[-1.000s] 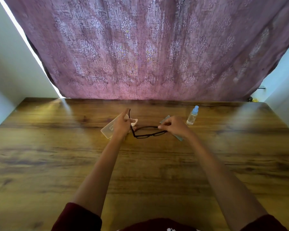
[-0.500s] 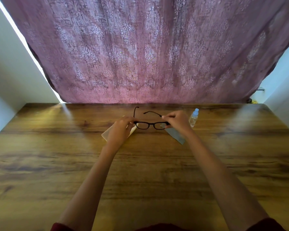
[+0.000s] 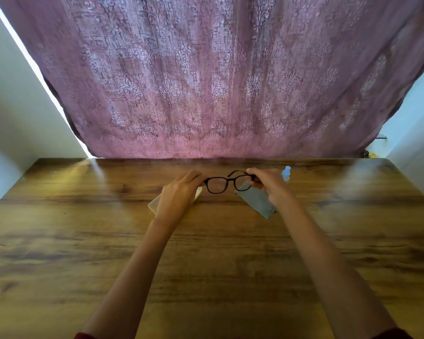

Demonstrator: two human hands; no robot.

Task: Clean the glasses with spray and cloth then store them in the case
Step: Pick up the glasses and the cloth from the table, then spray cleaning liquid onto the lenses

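Head view: glasses [image 3: 226,184] held up over far middle of wooden table [image 3: 83,241]. Left hand [image 3: 179,195] pinches left rim end, right hand [image 3: 269,185] pinches right end. Grey cloth [image 3: 257,200] beneath right lens; case [image 3: 154,205] under left hand; spray bottle [image 3: 286,172] just behind right hand.

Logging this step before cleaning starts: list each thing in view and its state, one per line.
glasses: off the table, held at both ends, temples unfolded
left hand: gripping the frame's left end
right hand: gripping the frame's right end
cloth: flat on the table, untouched
spray bottle: upright, mostly hidden
case: on the table, mostly hidden
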